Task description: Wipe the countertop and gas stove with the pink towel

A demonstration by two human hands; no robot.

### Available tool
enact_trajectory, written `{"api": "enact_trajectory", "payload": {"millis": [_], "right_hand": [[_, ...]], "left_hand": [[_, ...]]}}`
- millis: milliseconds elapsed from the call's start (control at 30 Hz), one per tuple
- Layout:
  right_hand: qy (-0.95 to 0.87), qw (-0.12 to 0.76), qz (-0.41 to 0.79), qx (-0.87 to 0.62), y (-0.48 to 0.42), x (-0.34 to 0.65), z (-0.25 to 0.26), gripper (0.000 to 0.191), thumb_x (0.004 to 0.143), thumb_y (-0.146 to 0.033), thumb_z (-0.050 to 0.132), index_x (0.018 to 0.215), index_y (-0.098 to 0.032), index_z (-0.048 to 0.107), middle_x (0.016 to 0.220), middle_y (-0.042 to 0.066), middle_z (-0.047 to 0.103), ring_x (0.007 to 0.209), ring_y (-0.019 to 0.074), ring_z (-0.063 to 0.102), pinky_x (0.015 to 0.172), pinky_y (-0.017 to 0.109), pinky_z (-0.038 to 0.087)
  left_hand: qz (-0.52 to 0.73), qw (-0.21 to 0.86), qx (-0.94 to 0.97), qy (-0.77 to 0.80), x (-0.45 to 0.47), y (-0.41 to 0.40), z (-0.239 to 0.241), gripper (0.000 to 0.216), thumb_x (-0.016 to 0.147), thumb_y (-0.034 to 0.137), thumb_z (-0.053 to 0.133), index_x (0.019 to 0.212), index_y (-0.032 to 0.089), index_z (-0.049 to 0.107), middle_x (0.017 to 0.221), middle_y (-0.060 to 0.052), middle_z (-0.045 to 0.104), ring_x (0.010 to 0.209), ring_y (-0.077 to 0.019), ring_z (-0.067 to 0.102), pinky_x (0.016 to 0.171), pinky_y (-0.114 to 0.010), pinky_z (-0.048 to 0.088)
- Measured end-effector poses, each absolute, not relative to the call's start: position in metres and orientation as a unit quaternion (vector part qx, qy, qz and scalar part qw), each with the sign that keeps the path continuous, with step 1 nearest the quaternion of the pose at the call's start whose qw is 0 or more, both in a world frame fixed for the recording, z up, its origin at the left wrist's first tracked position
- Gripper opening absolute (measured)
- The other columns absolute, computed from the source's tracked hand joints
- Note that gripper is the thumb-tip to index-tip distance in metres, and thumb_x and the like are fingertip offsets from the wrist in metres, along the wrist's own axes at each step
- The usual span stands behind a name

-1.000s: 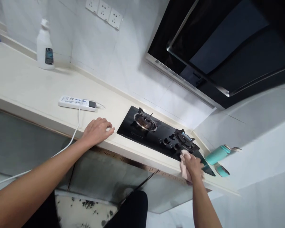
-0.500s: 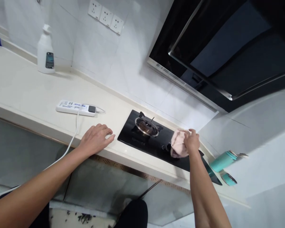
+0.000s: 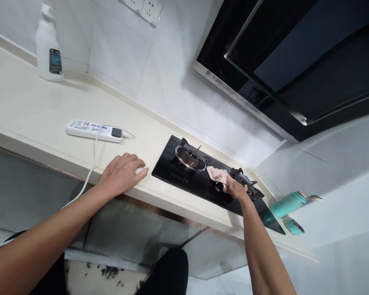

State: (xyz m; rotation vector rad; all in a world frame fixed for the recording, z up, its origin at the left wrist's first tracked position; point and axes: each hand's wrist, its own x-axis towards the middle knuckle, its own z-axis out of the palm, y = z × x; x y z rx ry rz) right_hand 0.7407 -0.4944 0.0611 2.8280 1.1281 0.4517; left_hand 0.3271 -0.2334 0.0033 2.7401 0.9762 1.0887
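Observation:
My right hand (image 3: 236, 187) presses a pale pink cloth (image 3: 217, 174) onto the black glass gas stove (image 3: 184, 178), between its two burners. The left burner (image 3: 190, 158) is bare of the cloth; the right burner (image 3: 244, 180) lies just beyond my right hand and is partly covered by it. Its fingers are closed on the cloth, with the fingertips partly hidden. My left hand (image 3: 123, 172) rests on the pale counter's front edge, left of the stove, fingers spread and holding nothing.
A white power strip (image 3: 94, 131) with its cord (image 3: 92, 164) lies behind my left hand. A white spray bottle (image 3: 49, 49) stands at the back left. Two teal rolls, one the larger roll (image 3: 289, 204), sit at the stove's right end. A dark range hood (image 3: 279, 61) overhangs.
My right hand has moved left with the cloth, from over the right burner to the stove's middle, uncovering that burner. My left hand stays on the counter. The view has shifted slightly.

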Motion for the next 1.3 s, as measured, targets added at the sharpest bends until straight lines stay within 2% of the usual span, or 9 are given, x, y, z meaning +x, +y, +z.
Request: {"api": "enact_trajectory", "payload": {"millis": [100,200,367,467,600,767,1033,1167,1300], "right_hand": [[0.405,0.035,0.165,0.898,-0.508,0.719,0.047,0.051,0.111,-0.034,0.024,0.134,-0.023,0.067,0.134,0.013,0.071,0.130,0.0295,0.062,0.125,0.072,0.010],[0.425,0.028,0.206,0.881,-0.526,0.700,0.026,0.050,0.108,-0.028,0.027,0.143,-0.016,0.060,0.146,0.020,0.063,0.135,0.0309,0.058,0.127,0.069,0.003],[0.427,-0.089,0.252,0.864,-0.550,0.698,-0.007,0.053,0.104,-0.026,0.029,0.144,-0.004,0.057,0.138,0.025,0.067,0.133,0.0297,0.061,0.130,0.056,0.018],[0.411,-0.110,0.239,0.873,-0.559,0.702,-0.016,0.052,0.102,-0.026,0.029,0.136,-0.009,0.065,0.135,0.022,0.070,0.134,0.0309,0.061,0.124,0.050,0.036],[0.391,-0.134,0.236,0.880,-0.572,0.698,-0.021,0.057,0.104,-0.036,0.025,0.136,-0.012,0.066,0.138,0.021,0.068,0.140,0.0336,0.057,0.117,0.048,0.046],[0.370,-0.184,0.231,0.881,-0.581,0.687,-0.025,0.061,0.103,-0.044,0.024,0.136,-0.015,0.066,0.135,0.021,0.069,0.138,0.0345,0.057,0.118,0.051,0.045],[0.354,-0.203,0.201,0.891,-0.585,0.680,-0.006,0.066,0.104,-0.055,0.019,0.128,-0.017,0.067,0.122,0.021,0.072,0.116,0.0327,0.069,0.102,0.044,0.053],[0.356,-0.124,0.160,0.912,-0.577,0.686,0.021,0.046,0.103,-0.049,0.038,0.130,-0.022,0.065,0.118,0.013,0.072,0.114,0.0279,0.068,0.101,0.042,0.051],[0.338,-0.053,0.170,0.924,-0.554,0.692,0.040,0.031,0.091,-0.041,0.063,0.119,-0.028,0.069,0.138,0.012,0.060,0.131,0.0353,0.053,0.107,0.056,0.042]], "left_hand": [[0.344,0.019,0.883,0.318,0.328,-0.233,0.003,0.037,0.100,0.043,0.048,0.100,0.023,0.079,0.109,-0.009,0.076,0.110,-0.0302,0.063,0.091,-0.042,0.043],[0.332,0.025,0.887,0.321,0.327,-0.234,0.007,0.037,0.099,0.043,0.048,0.101,0.023,0.078,0.110,-0.008,0.076,0.110,-0.0295,0.063,0.092,-0.042,0.043],[0.331,0.028,0.887,0.319,0.325,-0.236,0.010,0.041,0.100,0.044,0.045,0.101,0.021,0.078,0.110,-0.009,0.077,0.111,-0.0298,0.063,0.092,-0.043,0.043],[0.336,0.027,0.888,0.314,0.326,-0.235,0.008,0.042,0.100,0.044,0.044,0.101,0.021,0.078,0.111,-0.010,0.077,0.110,-0.0300,0.063,0.092,-0.043,0.043],[0.349,0.036,0.884,0.308,0.326,-0.234,0.006,0.041,0.099,0.044,0.045,0.101,0.022,0.079,0.109,-0.010,0.076,0.110,-0.0307,0.064,0.092,-0.042,0.043],[0.353,0.056,0.883,0.305,0.325,-0.236,0.008,0.039,0.098,0.042,0.046,0.101,0.022,0.079,0.109,-0.011,0.076,0.110,-0.0318,0.063,0.092,-0.044,0.044],[0.352,0.053,0.884,0.303,0.324,-0.238,0.009,0.037,0.099,0.041,0.048,0.101,0.022,0.079,0.109,-0.010,0.076,0.109,-0.0306,0.064,0.092,-0.042,0.043],[0.343,0.041,0.885,0.310,0.324,-0.241,0.011,0.039,0.099,0.042,0.047,0.101,0.021,0.079,0.108,-0.011,0.076,0.109,-0.0309,0.064,0.092,-0.043,0.043],[0.341,0.038,0.887,0.308,0.325,-0.239,0.010,0.039,0.099,0.042,0.046,0.100,0.022,0.079,0.106,-0.011,0.075,0.108,-0.0311,0.064,0.091,-0.043,0.043]]}}
